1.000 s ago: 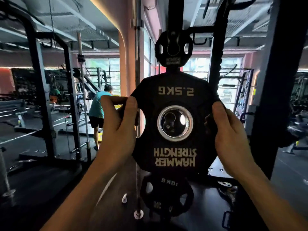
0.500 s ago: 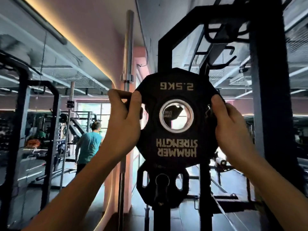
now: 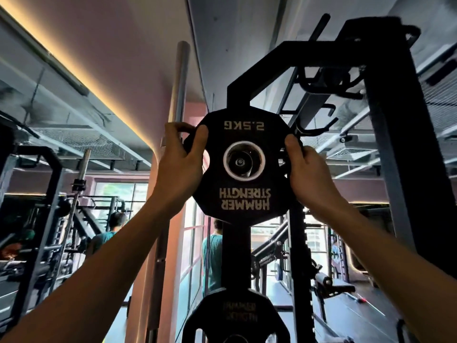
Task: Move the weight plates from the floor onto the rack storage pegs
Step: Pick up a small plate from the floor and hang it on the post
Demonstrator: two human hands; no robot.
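- Overhead, between the two raised hands, sits a black weight plate (image 3: pixel 243 167), held up against the black rack upright (image 3: pixel 233 256).
- Its white lettering, "2.5KG" and "HAMMER STRENGTH", reads upside down.
- The left hand (image 3: pixel 179 167) grasps the plate's left edge, thumb on the front face and fingers curled through a side cut-out.
- The right hand (image 3: pixel 303 170) grasps the opposite edge, thumb forward and fingers wrapped behind.
- Through the plate's silver-ringed centre hole, midway between the hands, the round end of a storage peg (image 3: pixel 239 162) shows; whether the plate is already on it I cannot tell.
- Below the hands, between the forearms, a second plate (image 3: pixel 238 315) hangs on the same upright, its lettering blurred.
- Just beyond the left hand stands a silver barbell (image 3: pixel 179 95), upright and reaching toward the ceiling.
- Above and beyond the right hand, black hooks (image 3: pixel 314 125) stick out from the rack frame.
- Under the left forearm, farther back, a person in a teal shirt (image 3: pixel 103 240) stands among other racks; a second teal-shirted figure (image 3: pixel 212 253) shows just left of the upright.
- A warm light strip (image 3: pixel 74 78) runs along the ceiling above the left arm.
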